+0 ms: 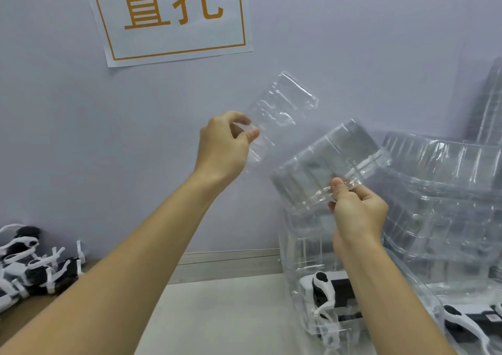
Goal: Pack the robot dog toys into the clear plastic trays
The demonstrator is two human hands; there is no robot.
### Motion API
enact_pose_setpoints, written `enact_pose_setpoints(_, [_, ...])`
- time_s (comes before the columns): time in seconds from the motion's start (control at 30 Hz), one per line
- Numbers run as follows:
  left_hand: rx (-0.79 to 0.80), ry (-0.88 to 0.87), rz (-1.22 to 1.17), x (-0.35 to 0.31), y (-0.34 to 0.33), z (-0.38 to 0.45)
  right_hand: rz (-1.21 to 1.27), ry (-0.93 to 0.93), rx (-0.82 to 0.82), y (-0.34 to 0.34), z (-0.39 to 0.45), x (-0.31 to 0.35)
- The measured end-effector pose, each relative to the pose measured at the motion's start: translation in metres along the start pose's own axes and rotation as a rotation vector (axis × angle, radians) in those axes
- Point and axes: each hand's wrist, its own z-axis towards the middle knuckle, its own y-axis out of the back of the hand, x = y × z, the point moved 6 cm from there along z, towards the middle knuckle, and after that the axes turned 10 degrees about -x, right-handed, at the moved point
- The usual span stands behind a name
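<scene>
A: Where is a tray held at this moment?

B: A single clear, thin, moulded plastic tray (282, 110) is pinched at its near-left end between thumb and fingers of the left hand (225, 148), raised in front of the pale wall. Its long axis is tilted, running from the left hand up and to the far right.

A: And the right hand?

B: A nested stack of clear plastic trays (326, 164) is gripped at its near edge by the right hand (355, 210), thumb on top. The single tray is seen apart from that stack, up and to the left of it.

A: Where are the toys to be found?

B: A heap of black-and-white robot dog toys (30, 262) is seen low at the far left, well apart from both hands, on what seems a brown surface beside the pale desk (231, 314). The left hand is judged nearer to it. Packed toys in clear trays (331, 297) are seen low on the right, under the right forearm.

A: What does the coming move turn on?

B: Probably the single tray must be brought down onto the desk, between heap and stack, cavity turned up; which face is up now cannot be told.
</scene>
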Motion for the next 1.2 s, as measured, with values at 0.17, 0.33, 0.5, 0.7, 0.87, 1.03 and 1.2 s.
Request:
enact_pose_setpoints(0.17, [-0.062,-0.055,0.14,0.017,0.041,-0.034,0.157,-0.242,-0.027,0.003,0.008,-0.013])
enact_pose_setpoints(0.33, [0.002,0.037,0.289,0.076,0.068,-0.103,0.064,-0.346,-0.015,0.012,0.011,-0.014])
enact_pose_setpoints(0.5, [0.179,0.193,0.415,0.138,0.071,-0.169,-0.231,-0.256,0.038,0.023,0.011,-0.007])
enact_pose_setpoints(0.7, [0.325,0.207,0.496,0.168,0.063,-0.2,-0.664,-0.002,0.025,0.021,-0.002,0.008])
enact_pose_setpoints(0.87, [0.4,0.23,0.408,0.186,0.057,-0.214,-0.87,0.154,-0.027,0.022,-0.017,0.018])
enact_pose_setpoints(1.03, [0.413,0.265,0.301,0.194,0.057,-0.219,-0.875,0.377,-0.065,0.013,-0.045,0.022])
enact_pose_setpoints(1.2, [0.076,0.265,0.128,0.186,0.076,-0.204,-0.547,0.756,0.238,-0.019,-0.127,0.009])
